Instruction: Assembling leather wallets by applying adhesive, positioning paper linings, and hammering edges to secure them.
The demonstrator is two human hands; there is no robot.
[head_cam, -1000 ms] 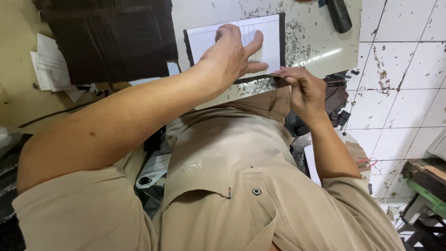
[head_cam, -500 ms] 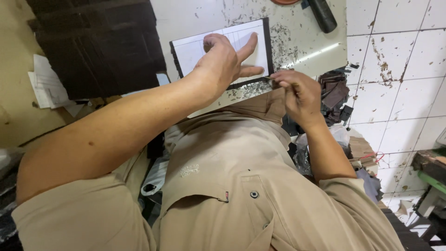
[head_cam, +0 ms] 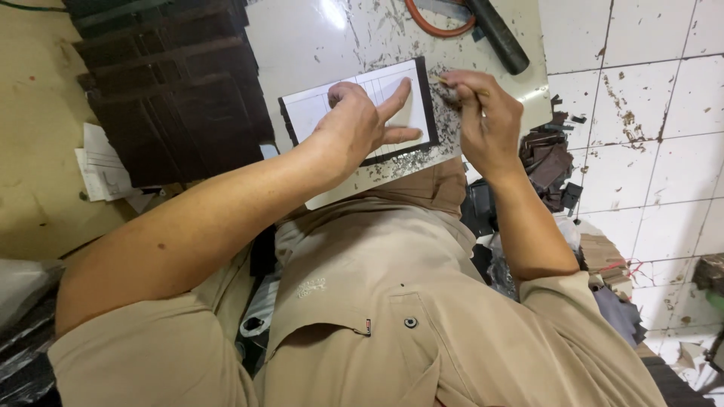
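A white card template with ruled lines (head_cam: 311, 114) lies on a dark flat piece (head_cam: 427, 102) on the pale, scratched work board (head_cam: 317, 45). My left hand (head_cam: 354, 128) presses down on the card with fingers spread. My right hand (head_cam: 486, 120) is closed around a thin tool (head_cam: 445, 80). The tool's tip touches the upper right edge of the dark piece.
A stack of dark brown cut pieces (head_cam: 173, 98) sits left of the board, with loose papers (head_cam: 102, 169) below it. A black cylinder (head_cam: 498, 34) and an orange loop (head_cam: 434, 24) lie at the board's far end. Dark scraps (head_cam: 550, 162) litter the tiled floor (head_cam: 648, 113).
My right hand has moved with the tool from the near right corner up along the right edge of the dark piece. My left hand stays pressed on the card.
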